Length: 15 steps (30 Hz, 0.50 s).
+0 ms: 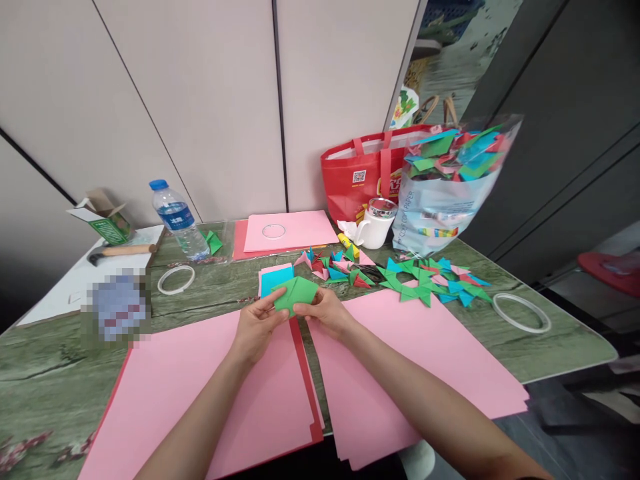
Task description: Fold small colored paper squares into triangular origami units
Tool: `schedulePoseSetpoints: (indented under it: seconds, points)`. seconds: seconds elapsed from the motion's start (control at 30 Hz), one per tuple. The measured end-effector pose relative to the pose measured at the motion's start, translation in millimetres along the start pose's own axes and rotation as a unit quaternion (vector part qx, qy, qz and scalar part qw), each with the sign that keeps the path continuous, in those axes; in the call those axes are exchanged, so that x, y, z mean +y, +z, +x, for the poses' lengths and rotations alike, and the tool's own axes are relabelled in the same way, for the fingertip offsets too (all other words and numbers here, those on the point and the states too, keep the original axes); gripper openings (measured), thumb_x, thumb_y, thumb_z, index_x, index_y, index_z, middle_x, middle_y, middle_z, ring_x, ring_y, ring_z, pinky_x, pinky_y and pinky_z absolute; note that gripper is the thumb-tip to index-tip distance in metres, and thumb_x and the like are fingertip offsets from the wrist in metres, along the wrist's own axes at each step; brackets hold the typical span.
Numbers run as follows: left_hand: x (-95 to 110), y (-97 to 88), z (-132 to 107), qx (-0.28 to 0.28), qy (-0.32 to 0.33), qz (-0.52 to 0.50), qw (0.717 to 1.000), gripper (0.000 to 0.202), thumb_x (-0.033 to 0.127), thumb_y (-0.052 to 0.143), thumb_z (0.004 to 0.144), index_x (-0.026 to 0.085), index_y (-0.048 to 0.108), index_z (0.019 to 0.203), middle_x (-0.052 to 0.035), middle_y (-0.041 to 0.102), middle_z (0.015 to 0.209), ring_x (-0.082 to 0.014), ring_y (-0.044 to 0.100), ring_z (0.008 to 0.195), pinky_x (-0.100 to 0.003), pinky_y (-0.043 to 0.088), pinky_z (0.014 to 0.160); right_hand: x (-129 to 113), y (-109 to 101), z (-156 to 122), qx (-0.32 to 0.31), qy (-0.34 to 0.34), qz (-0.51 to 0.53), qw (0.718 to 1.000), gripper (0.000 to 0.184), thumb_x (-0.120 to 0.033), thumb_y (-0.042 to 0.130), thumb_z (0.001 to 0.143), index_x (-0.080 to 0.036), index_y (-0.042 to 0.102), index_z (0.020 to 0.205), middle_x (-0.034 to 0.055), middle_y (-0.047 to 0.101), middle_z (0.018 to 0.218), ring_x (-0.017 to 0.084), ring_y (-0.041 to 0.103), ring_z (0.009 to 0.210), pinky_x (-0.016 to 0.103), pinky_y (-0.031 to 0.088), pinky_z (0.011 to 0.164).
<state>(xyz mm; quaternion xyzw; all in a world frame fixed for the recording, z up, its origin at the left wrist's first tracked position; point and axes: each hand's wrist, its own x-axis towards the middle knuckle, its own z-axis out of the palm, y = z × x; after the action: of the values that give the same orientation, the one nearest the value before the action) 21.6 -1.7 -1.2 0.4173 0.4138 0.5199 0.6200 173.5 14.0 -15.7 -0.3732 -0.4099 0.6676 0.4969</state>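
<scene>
A partly folded piece of green paper point(299, 293) is held between my two hands, above the table and the gap between two stacks of pink sheets. My left hand point(256, 328) pinches its left side with thumb and fingers. On the right side, my right hand point(327, 312) grips the lower edge, thumb on top. Just behind the green paper lies a small stack of blue and pink squares point(277, 277), partly hidden by it. Large pink sheets point(210, 393) with red ones beneath lie under my left forearm, and more pink sheets point(400, 347) under my right.
Folded paper pieces point(335, 265) and star-shaped rings point(415, 287) lie behind on the right. A white mug point(376, 227), red bag point(345, 180) and clear bag of folded paper point(445, 200) stand farther back. Leftward are a water bottle point(177, 220), hammer point(123, 251) and tape roll point(176, 280).
</scene>
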Motion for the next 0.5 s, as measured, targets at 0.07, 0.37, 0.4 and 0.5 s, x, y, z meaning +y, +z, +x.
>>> schedulePoseSetpoints:
  seconds: [0.07, 0.37, 0.4, 0.5]
  points:
    - [-2.4, -1.5, 0.8, 0.014, 0.018, 0.034, 0.999, 0.050, 0.017, 0.077, 0.052, 0.017, 0.066, 0.100, 0.0043, 0.051, 0.054, -0.0095, 0.047, 0.056, -0.024, 0.040, 0.057, 0.9, 1.1, -0.9, -0.003, -0.011, -0.016, 1.000, 0.046, -0.027, 0.077, 0.047, -0.016, 0.058, 0.087, -0.0003, 0.063, 0.071, 0.011, 0.055, 0.058, 0.023, 0.046, 0.050]
    - [-9.0, -7.3, 4.4, -0.004, 0.026, 0.073, 0.997, 0.050, 0.021, 0.075, 0.056, 0.017, 0.064, 0.105, 0.0029, 0.053, 0.055, -0.0116, 0.049, 0.057, -0.026, 0.041, 0.059, 4.3, 4.3, -5.1, 0.023, -0.072, -0.111, 0.991, 0.053, -0.019, 0.076, 0.048, -0.016, 0.056, 0.097, 0.0040, 0.066, 0.089, 0.019, 0.060, 0.079, 0.031, 0.049, 0.070]
    - [-8.6, -6.9, 4.2, -0.009, 0.025, 0.068, 0.997, 0.050, 0.021, 0.074, 0.056, 0.017, 0.064, 0.105, 0.0024, 0.054, 0.057, -0.0123, 0.050, 0.059, -0.026, 0.042, 0.060, 3.6, 4.4, -5.6, 0.022, -0.066, -0.109, 0.992, 0.052, -0.019, 0.076, 0.048, -0.016, 0.057, 0.097, 0.0035, 0.066, 0.087, 0.018, 0.060, 0.077, 0.031, 0.050, 0.069]
    - [-6.7, -5.4, 2.9, -0.014, 0.027, 0.067, 0.997, 0.048, 0.021, 0.074, 0.057, 0.018, 0.064, 0.104, 0.0019, 0.056, 0.057, -0.0126, 0.052, 0.060, -0.026, 0.043, 0.062, 0.5, 4.6, -7.5, -0.010, -0.036, -0.083, 0.996, 0.046, -0.020, 0.075, 0.050, -0.016, 0.061, 0.093, 0.0020, 0.067, 0.080, 0.017, 0.061, 0.068, 0.031, 0.050, 0.064]
